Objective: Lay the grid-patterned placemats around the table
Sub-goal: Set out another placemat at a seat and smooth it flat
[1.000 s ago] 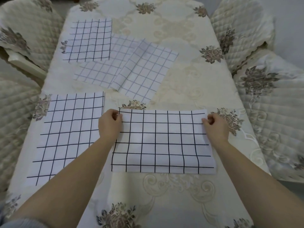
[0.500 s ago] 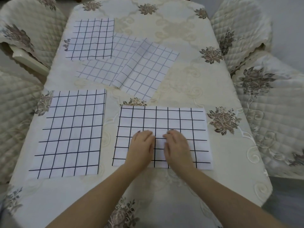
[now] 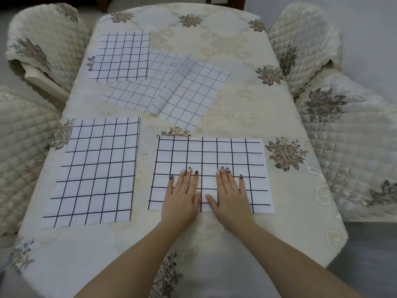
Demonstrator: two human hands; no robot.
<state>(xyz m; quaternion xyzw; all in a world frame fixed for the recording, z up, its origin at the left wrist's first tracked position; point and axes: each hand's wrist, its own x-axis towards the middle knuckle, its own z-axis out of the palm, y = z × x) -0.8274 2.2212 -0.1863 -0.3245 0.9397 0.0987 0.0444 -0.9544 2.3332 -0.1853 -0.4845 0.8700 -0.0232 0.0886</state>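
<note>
Table [image 3: 236, 33]: covered by flowered cloth [image 3: 247, 117].
Near mat [image 3: 214, 153]: flat, bold grid.
Left mat [image 3: 96, 168]: just left of near mat.
Far mat [image 3: 122, 57]: well beyond near mat, leftward.
Pale mat [image 3: 131, 93]: between, askew.
Creased mat [image 3: 193, 93]: overlapping pale mat.

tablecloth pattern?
Cream tablecloth with pale scrollwork and brown-grey flower motifs; head view shows it.

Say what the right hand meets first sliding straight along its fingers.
Beyond the near placemat it presses, the right hand likely meets the tilted pale placemat first, after a strip of bare tablecloth.
</note>
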